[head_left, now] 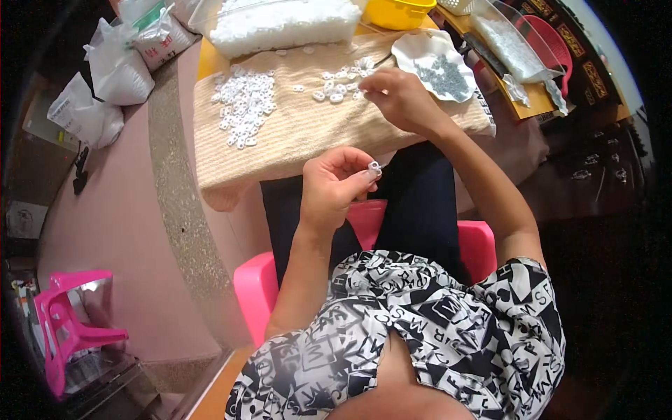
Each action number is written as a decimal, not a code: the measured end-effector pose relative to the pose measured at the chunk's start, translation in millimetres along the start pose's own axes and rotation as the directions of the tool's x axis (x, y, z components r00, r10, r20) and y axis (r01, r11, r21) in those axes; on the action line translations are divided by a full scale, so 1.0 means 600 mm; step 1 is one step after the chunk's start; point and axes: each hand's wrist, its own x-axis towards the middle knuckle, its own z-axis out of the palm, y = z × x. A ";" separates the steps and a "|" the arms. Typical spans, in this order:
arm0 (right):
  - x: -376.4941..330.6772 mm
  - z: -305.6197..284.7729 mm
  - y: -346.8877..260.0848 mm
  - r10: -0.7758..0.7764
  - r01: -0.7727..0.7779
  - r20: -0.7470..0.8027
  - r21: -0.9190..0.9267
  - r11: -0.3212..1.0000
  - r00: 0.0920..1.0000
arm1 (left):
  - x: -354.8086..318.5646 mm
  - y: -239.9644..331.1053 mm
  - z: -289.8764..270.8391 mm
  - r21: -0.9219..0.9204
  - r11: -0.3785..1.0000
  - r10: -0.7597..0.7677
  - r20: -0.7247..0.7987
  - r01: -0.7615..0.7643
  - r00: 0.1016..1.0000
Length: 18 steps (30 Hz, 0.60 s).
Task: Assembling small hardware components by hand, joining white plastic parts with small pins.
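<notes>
My left hand (334, 183) is closed in a pinch above my lap, just off the table's near edge. Between its thumb and fingers sits a small white plastic piece with holes (375, 168). Over the cloth, my right hand (402, 101) has its fingertips drawn together beside a small group of white plastic pieces (336, 91); anything between them is too small to make out. A larger pile of similar white pieces (245, 105) lies on the left of the cloth. Right of my right hand, small grey parts (444, 73) are spread on a white round sheet (409, 50).
A beige towel (294, 129) covers the table. Behind the piles stand a clear bin (203, 24) of white pieces and a yellow basin (399, 14). Filled white sacks (122, 70) and a pink stool (70, 322) are on the floor at left.
</notes>
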 end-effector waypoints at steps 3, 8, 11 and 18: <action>0.029 0.022 0.003 0.003 0.001 0.040 -0.093 0.996 0.999 | -0.006 0.003 0.001 0.002 1.000 -0.004 0.019 0.004 1.000; 0.061 0.035 0.007 0.051 -0.048 0.049 -0.067 0.997 0.998 | -0.006 0.004 -0.002 -0.021 1.000 0.008 0.049 -0.007 0.999; 0.071 0.035 0.021 0.092 -0.089 0.040 -0.063 0.994 0.995 | -0.004 0.005 -0.003 -0.026 1.000 -0.001 0.049 0.003 0.999; 0.087 0.061 0.015 0.007 0.012 0.141 -0.129 0.992 0.990 | 0.001 0.006 -0.004 -0.033 0.999 -0.003 0.072 0.005 0.997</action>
